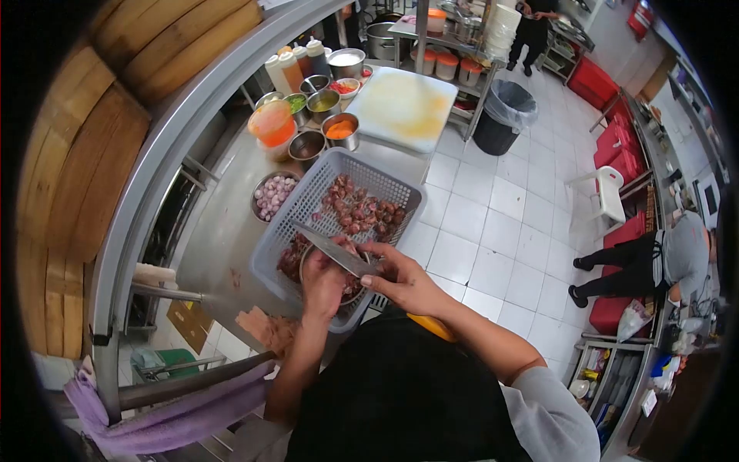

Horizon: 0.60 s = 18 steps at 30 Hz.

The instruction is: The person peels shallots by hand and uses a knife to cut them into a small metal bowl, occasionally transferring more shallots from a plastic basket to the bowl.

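Steel knife point(332, 249) in right hand point(406, 282); left hand point(322, 286) curled.

The handle of the knife point(336, 251) is buried in the closed fingers of the right hand point(404, 283), so only the blade shows. Whatever the left hand point(323, 283) pinches is covered by its own fingers. Under both hands, the bowl point(356, 293) and the near corner of the basket point(296, 209) are mostly hidden. Beyond the fingers, the contents of the steel pots point(323, 101) are too small to name.
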Each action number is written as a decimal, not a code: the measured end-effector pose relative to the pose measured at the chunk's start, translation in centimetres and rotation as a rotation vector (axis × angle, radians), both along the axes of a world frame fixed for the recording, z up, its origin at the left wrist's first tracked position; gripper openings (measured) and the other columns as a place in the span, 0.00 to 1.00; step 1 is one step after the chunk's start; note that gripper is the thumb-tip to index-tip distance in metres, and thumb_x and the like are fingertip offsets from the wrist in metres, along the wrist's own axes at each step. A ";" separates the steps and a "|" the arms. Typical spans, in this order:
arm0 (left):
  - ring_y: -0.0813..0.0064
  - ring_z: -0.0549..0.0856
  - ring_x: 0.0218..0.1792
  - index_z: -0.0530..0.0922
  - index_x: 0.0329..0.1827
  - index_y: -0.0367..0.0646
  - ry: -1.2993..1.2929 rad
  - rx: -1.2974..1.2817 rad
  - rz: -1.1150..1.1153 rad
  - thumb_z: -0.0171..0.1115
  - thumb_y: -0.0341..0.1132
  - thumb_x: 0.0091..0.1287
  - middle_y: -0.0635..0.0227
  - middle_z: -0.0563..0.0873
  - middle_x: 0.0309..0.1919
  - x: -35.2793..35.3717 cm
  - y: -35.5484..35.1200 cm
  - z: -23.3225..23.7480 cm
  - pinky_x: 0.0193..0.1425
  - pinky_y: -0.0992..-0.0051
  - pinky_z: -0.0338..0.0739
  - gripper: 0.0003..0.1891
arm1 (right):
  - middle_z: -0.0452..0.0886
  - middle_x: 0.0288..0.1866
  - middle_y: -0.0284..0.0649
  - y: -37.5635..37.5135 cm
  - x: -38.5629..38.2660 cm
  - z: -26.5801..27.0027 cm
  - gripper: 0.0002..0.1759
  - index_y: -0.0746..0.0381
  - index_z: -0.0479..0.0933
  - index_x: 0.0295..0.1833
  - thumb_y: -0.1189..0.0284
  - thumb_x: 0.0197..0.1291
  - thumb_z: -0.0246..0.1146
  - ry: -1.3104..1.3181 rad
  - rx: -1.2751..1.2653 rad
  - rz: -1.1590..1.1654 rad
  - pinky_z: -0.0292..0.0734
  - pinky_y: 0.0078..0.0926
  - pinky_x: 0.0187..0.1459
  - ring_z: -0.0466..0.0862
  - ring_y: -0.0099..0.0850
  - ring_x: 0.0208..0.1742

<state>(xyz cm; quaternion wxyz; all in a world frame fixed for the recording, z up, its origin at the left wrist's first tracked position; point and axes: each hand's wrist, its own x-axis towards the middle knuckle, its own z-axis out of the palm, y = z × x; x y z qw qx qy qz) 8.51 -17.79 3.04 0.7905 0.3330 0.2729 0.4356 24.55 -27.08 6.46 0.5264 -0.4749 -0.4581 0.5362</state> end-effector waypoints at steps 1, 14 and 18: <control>0.71 0.85 0.50 0.76 0.55 0.33 -0.046 0.059 -0.025 0.63 0.25 0.69 0.62 0.85 0.48 -0.3 -0.6 0.0 0.54 0.72 0.81 0.12 | 0.73 0.31 0.29 0.2 -0.3 0.4 0.28 0.56 0.68 0.69 0.66 0.67 0.68 -0.005 0.001 0.015 0.64 0.17 0.28 0.70 0.16 0.28; 0.78 0.86 0.42 0.82 0.51 0.36 0.010 0.129 0.162 0.61 0.22 0.69 0.64 0.88 0.43 -0.7 -2.7 2.1 0.44 0.80 0.79 0.10 | 0.77 0.33 0.30 0.8 -0.8 2.3 0.27 0.60 0.66 0.66 0.71 0.66 0.68 0.045 0.014 0.081 0.68 0.17 0.34 0.74 0.16 0.34; 0.72 0.86 0.48 0.79 0.53 0.33 0.083 0.221 0.160 0.61 0.21 0.69 0.61 0.86 0.47 -1.1 -2.9 2.0 0.57 0.72 0.80 0.11 | 0.77 0.34 0.30 0.9 -1.3 1.8 0.25 0.60 0.67 0.64 0.72 0.66 0.68 0.113 0.035 0.053 0.69 0.17 0.36 0.75 0.16 0.36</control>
